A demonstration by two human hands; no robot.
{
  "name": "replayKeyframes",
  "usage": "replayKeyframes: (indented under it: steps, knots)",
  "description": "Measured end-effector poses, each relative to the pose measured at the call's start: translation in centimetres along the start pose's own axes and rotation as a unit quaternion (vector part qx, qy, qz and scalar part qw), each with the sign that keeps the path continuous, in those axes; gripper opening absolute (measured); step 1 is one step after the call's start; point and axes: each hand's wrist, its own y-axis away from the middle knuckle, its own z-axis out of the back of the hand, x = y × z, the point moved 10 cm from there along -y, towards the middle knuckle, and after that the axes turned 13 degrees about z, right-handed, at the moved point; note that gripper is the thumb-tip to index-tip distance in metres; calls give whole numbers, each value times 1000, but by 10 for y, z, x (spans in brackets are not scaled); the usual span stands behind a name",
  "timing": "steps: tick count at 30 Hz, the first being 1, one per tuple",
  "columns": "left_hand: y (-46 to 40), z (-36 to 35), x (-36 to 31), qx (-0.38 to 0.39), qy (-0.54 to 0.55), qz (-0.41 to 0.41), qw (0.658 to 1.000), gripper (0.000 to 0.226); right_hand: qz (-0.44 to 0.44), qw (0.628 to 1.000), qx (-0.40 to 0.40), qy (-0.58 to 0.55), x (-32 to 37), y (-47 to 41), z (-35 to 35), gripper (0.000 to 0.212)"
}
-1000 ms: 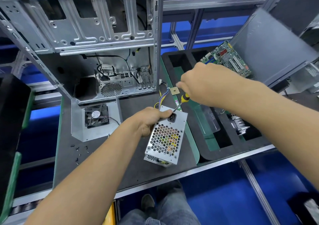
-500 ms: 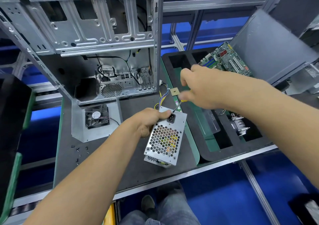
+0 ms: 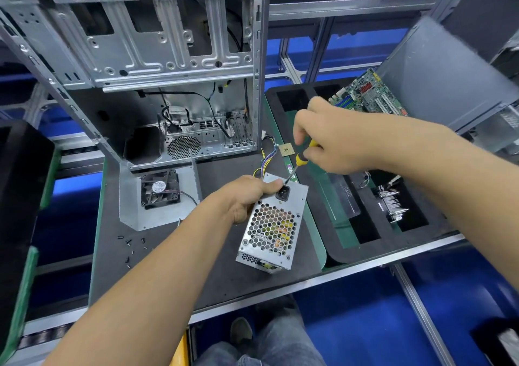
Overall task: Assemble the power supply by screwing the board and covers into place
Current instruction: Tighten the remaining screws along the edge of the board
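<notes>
On the dark surface [image 3: 168, 267], near its right edge, stands the power supply [image 3: 271, 225], a silver metal box tilted up on one end so that its honeycomb-perforated face and black power socket [image 3: 283, 192] look toward the camera. Gripping its far left corner is the left hand [image 3: 247, 197], fingers curled round the edge with the thumb pressed on the face just beside the socket. Above and to the right, the right hand [image 3: 334, 138] pinches the yellow-and-black handle of a screwdriver [image 3: 297, 163] between thumb and fingers; the thin shaft slants down and left, its tip meeting the box's far edge near the left thumb. A bundle of coloured wires [image 3: 266, 158] runs from the far side of the box. Behind stands an open computer case [image 3: 157, 65], and to the left of the box lies a metal panel carrying a black fan [image 3: 160, 189]. Small black screws [image 3: 132, 246] are scattered on the near left. Farther right, a black tray [image 3: 351, 250] holds a green circuit board [image 3: 368, 93].
</notes>
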Motion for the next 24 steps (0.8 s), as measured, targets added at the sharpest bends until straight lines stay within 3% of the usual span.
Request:
replayKeyframes:
  steps: [2,11,15,20,24]
  knots:
    - [0,0,0,0,1,0,1000,15,16,999,-32,10,2,-2,5,2]
    - [-1,1,1,0,3,1,1000,17,-22,988,-63,136,4,-7,6,35]
    - [4,-2,0,2,7,-8,1000,20,-45,985,-94,135,4,-7,10,28]
    - [10,-7,2,12,13,-36,999,25,-76,992,-85,46,-22,4,8,41]
    - [10,-7,4,13,24,-48,998,29,-95,968,-207,-107,-57,32,8,30]
